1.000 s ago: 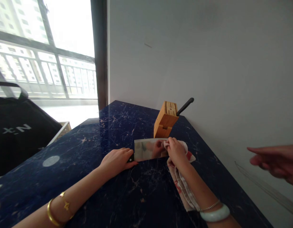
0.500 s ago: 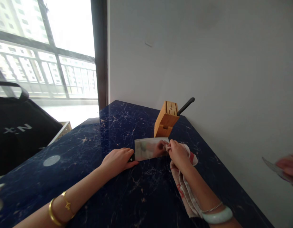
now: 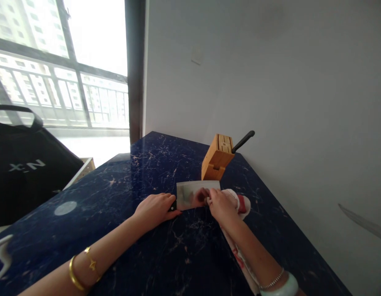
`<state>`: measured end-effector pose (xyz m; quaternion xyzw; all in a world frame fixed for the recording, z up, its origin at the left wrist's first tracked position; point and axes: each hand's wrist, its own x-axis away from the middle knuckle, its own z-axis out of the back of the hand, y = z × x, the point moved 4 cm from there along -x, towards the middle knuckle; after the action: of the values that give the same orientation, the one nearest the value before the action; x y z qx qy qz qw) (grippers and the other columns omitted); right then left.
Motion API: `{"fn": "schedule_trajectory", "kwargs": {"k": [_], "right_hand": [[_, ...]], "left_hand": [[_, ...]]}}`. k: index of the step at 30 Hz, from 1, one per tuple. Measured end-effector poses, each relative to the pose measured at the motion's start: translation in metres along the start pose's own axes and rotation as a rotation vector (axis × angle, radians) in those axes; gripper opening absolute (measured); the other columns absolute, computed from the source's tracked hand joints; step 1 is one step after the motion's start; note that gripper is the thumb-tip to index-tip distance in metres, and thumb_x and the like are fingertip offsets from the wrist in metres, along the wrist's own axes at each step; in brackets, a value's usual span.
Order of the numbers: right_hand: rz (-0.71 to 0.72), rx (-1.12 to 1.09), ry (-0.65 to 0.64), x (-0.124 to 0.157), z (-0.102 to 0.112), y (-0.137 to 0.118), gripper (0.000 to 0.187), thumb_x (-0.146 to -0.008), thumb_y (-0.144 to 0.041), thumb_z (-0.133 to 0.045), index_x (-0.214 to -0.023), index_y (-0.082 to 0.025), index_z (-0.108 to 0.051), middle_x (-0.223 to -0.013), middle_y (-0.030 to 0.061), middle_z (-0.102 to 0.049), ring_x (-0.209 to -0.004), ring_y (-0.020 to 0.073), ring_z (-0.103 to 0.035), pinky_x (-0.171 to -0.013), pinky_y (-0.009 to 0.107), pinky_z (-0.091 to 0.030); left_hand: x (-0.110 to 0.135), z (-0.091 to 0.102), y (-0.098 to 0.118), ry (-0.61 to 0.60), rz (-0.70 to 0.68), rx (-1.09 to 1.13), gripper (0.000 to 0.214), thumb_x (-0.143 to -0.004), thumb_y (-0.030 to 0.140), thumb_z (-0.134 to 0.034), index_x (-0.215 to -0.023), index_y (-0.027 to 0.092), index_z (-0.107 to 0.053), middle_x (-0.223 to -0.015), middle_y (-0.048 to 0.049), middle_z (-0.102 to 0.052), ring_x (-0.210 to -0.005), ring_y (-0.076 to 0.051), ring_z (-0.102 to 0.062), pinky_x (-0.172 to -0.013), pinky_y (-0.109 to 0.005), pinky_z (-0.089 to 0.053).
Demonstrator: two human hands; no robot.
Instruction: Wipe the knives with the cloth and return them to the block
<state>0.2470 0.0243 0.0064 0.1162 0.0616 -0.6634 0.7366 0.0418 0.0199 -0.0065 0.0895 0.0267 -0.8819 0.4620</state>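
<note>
Cleaver (image 3: 190, 193) gripped by left hand (image 3: 155, 207), right hand (image 3: 221, 205) pinching cloth (image 3: 241, 202), knife block (image 3: 217, 158) behind

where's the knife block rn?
Head view, right of centre: the knife block stands on the dark counter by the wall, just behind the cleaver.

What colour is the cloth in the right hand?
The cloth is white with red markings, seen in the head view, bunched under the right hand.
</note>
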Motion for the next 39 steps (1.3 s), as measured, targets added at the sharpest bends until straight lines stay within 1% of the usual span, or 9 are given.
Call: {"fn": "schedule_trajectory", "kwargs": {"k": [5,8,12,16,22,26,32,35,39], "right_hand": [[0.184,-0.206,0.101,-0.005,0.013,-0.060,0.012,-0.076,-0.011,-0.043,-0.082,-0.020,-0.049,-0.084,0.0021,-0.057,-0.081,0.0156,-0.051,-0.069,0.026,-0.031],[0.216,-0.347,0.185,-0.014,0.024,-0.070,0.012,-0.078,-0.012,-0.041,-0.076,-0.020,-0.049,-0.082,0.0024,-0.056,-0.079,0.0150,-0.050,-0.071,0.026,-0.033],[0.120,-0.473,0.283,-0.016,0.039,-0.040,0.015,-0.076,-0.010,-0.040,-0.076,-0.019,-0.052,-0.080,0.0036,-0.055,-0.079,0.0154,-0.050,-0.073,0.026,-0.037],[-0.096,-0.716,0.561,0.005,0.055,0.014,0.015,-0.074,-0.019,-0.047,-0.087,-0.019,-0.055,-0.086,0.0050,-0.058,-0.080,0.0175,-0.054,-0.074,0.030,-0.041],[-0.356,-1.038,0.716,0.024,0.053,0.067,0.024,-0.073,-0.034,-0.055,-0.091,-0.017,-0.056,-0.084,0.0048,-0.061,-0.072,0.0165,-0.057,-0.065,0.029,-0.045],[-0.316,-1.062,0.649,0.022,0.053,0.057,0.023,-0.075,-0.032,-0.054,-0.093,-0.019,-0.056,-0.085,0.0041,-0.062,-0.073,0.0163,-0.058,-0.067,0.029,-0.045],[0.028,-0.721,0.343,0.008,0.047,-0.006,0.015,-0.074,-0.016,-0.049,-0.085,-0.021,-0.059,-0.086,0.0026,-0.060,-0.082,0.0155,-0.054,-0.075,0.027,-0.040],[0.058,-0.538,0.196,-0.003,0.033,-0.027,0.012,-0.075,-0.014,-0.048,-0.077,-0.020,-0.059,-0.080,0.0028,-0.059,-0.079,0.0150,-0.054,-0.072,0.026,-0.038],[0.076,-0.404,0.180,-0.016,0.026,-0.051,0.009,-0.077,-0.016,-0.048,-0.074,-0.019,-0.056,-0.079,0.0033,-0.058,-0.078,0.0147,-0.053,-0.071,0.025,-0.036]], "left_hand": [[0.001,0.000,0.000,-0.006,0.014,0.008,0.045,-0.082,0.059,-0.032,-0.084,0.020,-0.054,-0.080,-0.0043,-0.063,-0.073,-0.023,-0.061,-0.059,-0.029,-0.042],[0.002,0.000,-0.001,-0.017,0.030,0.026,0.049,-0.078,0.063,-0.034,-0.085,0.020,-0.055,-0.082,-0.0054,-0.063,-0.076,-0.023,-0.061,-0.061,-0.029,-0.042],[0.003,-0.001,-0.005,-0.023,0.063,0.074,0.050,-0.074,0.066,-0.037,-0.085,0.021,-0.054,-0.082,-0.0051,-0.064,-0.076,-0.025,-0.062,-0.061,-0.030,-0.043],[0.002,-0.003,-0.011,-0.040,0.080,0.149,0.043,-0.070,0.061,-0.047,-0.084,0.022,-0.055,-0.084,-0.0046,-0.065,-0.077,-0.025,-0.062,-0.061,-0.029,-0.043],[0.001,-0.002,-0.012,-0.120,0.048,0.331,0.030,-0.074,0.049,-0.049,-0.073,0.020,-0.057,-0.066,-0.0008,-0.063,-0.058,-0.016,-0.060,-0.047,-0.021,-0.036],[0.001,-0.005,-0.008,-0.140,0.058,0.301,0.033,-0.074,0.050,-0.047,-0.072,0.020,-0.058,-0.068,-0.0017,-0.063,-0.060,-0.017,-0.060,-0.047,-0.022,-0.036],[0.003,-0.002,0.000,-0.070,0.039,0.111,0.048,-0.073,0.065,-0.040,-0.083,0.021,-0.056,-0.082,-0.0043,-0.064,-0.075,-0.025,-0.062,-0.058,-0.028,-0.042],[0.004,0.004,0.005,-0.046,0.010,0.036,0.050,-0.076,0.065,-0.035,-0.081,0.020,-0.054,-0.080,-0.0048,-0.063,-0.074,-0.024,-0.062,-0.059,-0.028,-0.042],[0.005,0.007,0.012,-0.016,-0.045,-0.010,0.045,-0.081,0.058,-0.033,-0.083,0.019,-0.053,-0.079,-0.0052,-0.061,-0.073,-0.022,-0.061,-0.058,-0.028,-0.042]]}}
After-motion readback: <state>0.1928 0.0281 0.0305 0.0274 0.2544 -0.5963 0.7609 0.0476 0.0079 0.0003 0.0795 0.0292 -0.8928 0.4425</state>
